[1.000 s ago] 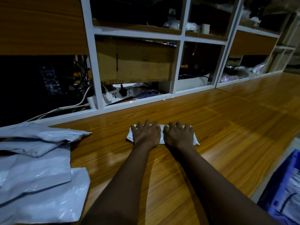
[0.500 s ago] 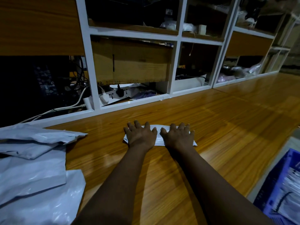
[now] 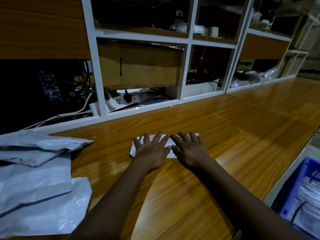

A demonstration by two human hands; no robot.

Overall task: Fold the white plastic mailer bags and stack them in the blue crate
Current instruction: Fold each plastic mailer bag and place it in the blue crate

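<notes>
A folded white bag (image 3: pixel 167 142) lies flat on the wooden tabletop (image 3: pixel 233 135). The left hand (image 3: pixel 150 150) and right hand (image 3: pixel 189 150) press on it, fingers spread. Unfolded bags (image 3: pixel 38 187) pile at left; the blue crate (image 3: pixel 292 193) stands lower right.

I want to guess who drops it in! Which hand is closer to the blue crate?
Right. The right hand presses the folded bag on the side toward the blue crate; the left hand presses beside it, farther away.
</notes>
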